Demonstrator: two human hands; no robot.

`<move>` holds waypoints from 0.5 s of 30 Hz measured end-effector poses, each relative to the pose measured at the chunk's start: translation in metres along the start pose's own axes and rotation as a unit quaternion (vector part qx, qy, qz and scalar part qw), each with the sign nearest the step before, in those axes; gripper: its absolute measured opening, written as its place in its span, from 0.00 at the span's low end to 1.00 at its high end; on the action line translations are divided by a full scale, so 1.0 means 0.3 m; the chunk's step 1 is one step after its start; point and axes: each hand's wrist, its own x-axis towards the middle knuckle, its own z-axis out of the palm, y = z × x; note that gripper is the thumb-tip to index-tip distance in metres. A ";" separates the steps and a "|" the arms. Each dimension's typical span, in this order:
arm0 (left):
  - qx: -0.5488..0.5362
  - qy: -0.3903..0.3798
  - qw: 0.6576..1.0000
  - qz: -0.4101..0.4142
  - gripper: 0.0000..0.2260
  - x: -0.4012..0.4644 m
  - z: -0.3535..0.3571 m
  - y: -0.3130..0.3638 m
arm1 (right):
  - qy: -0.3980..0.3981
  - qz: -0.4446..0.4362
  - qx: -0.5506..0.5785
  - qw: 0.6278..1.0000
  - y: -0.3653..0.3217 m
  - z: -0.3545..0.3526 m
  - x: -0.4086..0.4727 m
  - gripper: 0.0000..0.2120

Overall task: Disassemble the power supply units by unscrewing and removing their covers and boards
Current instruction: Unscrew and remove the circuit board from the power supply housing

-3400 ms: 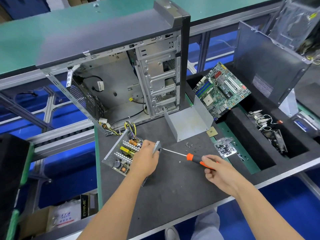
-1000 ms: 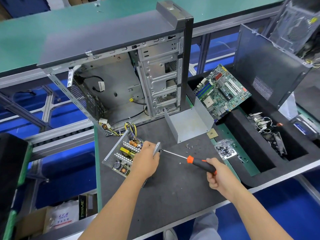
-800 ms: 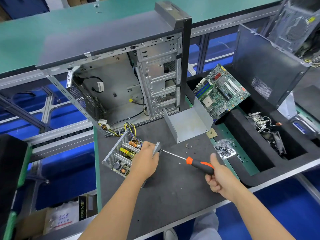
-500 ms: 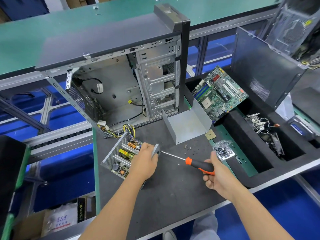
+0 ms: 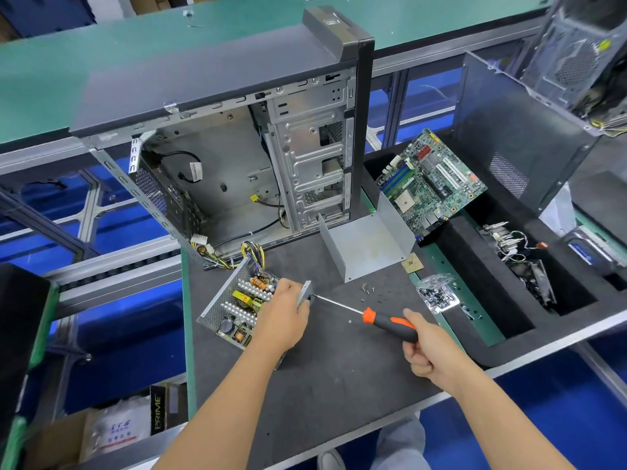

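Right hand (image 5: 428, 347) grips the screwdriver (image 5: 373, 318); its shaft runs leftward to the power supply unit (image 5: 237, 303), braced by the left hand (image 5: 281, 320).

The open power supply (image 5: 237, 307) lies before the computer case (image 5: 237, 157), its removed cover (image 5: 368, 245) to the right.
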 end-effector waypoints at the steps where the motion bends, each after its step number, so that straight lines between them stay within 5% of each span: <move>1: -0.001 0.000 1.000 0.000 0.09 0.000 0.000 0.000 | -0.003 -0.010 0.014 1.000 -0.002 0.003 -0.001 0.17; 3: 0.000 0.000 1.000 0.000 0.09 0.000 -0.001 0.000 | -0.011 -0.027 0.043 0.999 -0.008 0.008 -0.003 0.11; 8: 0.010 0.003 1.000 0.004 0.08 -0.001 0.000 0.001 | 0.017 -0.014 -0.019 1.000 -0.013 0.022 -0.001 0.26; 12: 0.011 0.001 1.000 0.004 0.08 -0.001 -0.002 0.000 | 0.010 -0.082 0.030 0.996 0.006 0.020 0.021 0.10; 15: 0.012 0.000 1.000 0.006 0.08 -0.001 -0.003 0.002 | -0.015 -0.087 0.075 0.993 0.003 0.027 0.011 0.12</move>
